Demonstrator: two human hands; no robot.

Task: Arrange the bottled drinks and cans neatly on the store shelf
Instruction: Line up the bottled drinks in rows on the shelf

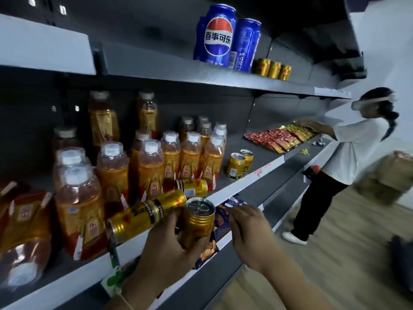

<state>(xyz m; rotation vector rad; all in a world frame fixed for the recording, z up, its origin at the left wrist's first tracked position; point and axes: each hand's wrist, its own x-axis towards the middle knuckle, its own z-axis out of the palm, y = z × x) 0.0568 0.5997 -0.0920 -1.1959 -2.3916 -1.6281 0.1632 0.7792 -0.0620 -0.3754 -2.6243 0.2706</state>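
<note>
Gold can (197, 222), upright with its silver top showing, sits in the grip of the left hand (166, 247), whose fingers curl round its body just in front of the middle shelf's edge (237, 186). Touching it on the left, two more gold cans (147, 214) lie on their sides at the shelf's front edge, and a fourth lying can (193, 187) rests just behind them. The right hand (248, 233) hovers just beside the held can, fingers loosely bent and holding nothing. Behind the lying cans stand rows of orange tea bottles (152, 166) with white caps; two upright gold cans (239, 163) stand further right. On the upper shelf are blue Pepsi cans (220, 36) beside three small gold cans (272, 69). Another person (348, 151) reaches toward snack packets (281, 137) at the far end.
</note>
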